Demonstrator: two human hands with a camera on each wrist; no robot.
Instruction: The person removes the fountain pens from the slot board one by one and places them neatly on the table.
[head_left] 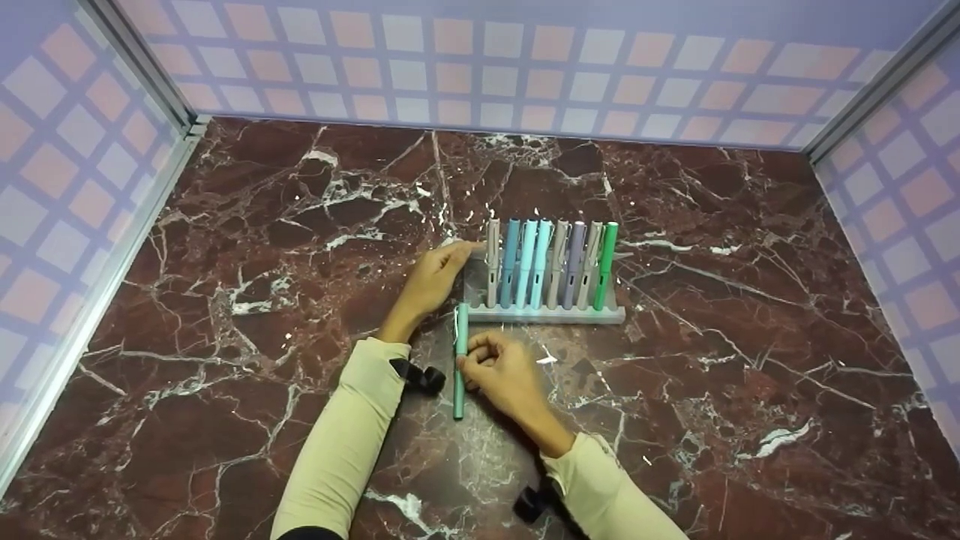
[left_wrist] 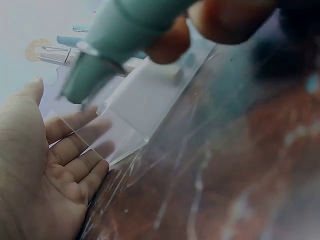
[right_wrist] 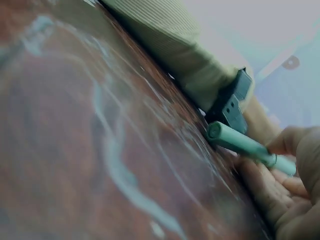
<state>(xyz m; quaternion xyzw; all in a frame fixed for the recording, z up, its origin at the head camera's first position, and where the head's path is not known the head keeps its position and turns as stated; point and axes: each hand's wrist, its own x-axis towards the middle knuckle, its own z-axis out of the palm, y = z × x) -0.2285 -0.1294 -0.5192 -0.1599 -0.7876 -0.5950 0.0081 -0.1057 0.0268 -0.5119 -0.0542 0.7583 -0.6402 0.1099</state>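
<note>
A clear pen stand [head_left: 547, 316] holds several pens side by side, from a taupe one at its left to a green pen [head_left: 606, 266] at its right end. The left hand [head_left: 433, 279] rests at the stand's left side; in the left wrist view its fingers [left_wrist: 75, 167] lie straight behind the clear plastic. Just in front of the stand's left end, the right hand [head_left: 502, 371] pinches a teal green pen [head_left: 460, 337] between thumb and fingers. That pen, seen also in the right wrist view [right_wrist: 240, 142], has its clip end toward the stand.
Dark red marble tabletop [head_left: 720, 322] with white veins surrounds the stand. Checkered panels [head_left: 525, 67] close off the back and both sides. Black wrist straps with small devices sit on both sleeves.
</note>
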